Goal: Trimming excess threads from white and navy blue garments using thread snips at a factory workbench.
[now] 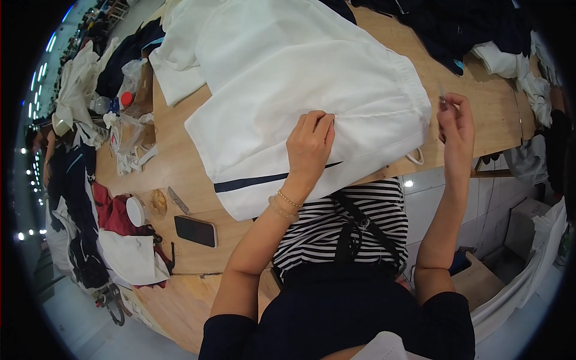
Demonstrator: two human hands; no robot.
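My left grip [309, 141] is closed down on the white garment [288, 90], fingertips curled and pinching a fold of cloth near its lower hem, just above the dark stripe [270, 179] that runs across it. My right grip [456, 123] is raised off to the side of the garment's drawstring end, thumb and fingers pinched together on something thin and small; I cannot make out what it is.

The garment lies spread over the wooden worktop [180, 162], with its near edge hanging off toward my striped shirt [342, 222]. I judge it light, soft and limp: it will sag and bunch wherever it is lifted, so a pinch at a seam or the hem should hold better than the open middle. It should not slip much on bare wood.

Further out from my left grip, a dark phone [195, 230] lies flat, with a small round lidded container [137, 210] beyond it. Dark garments [468, 30] are heaped past my right grip.
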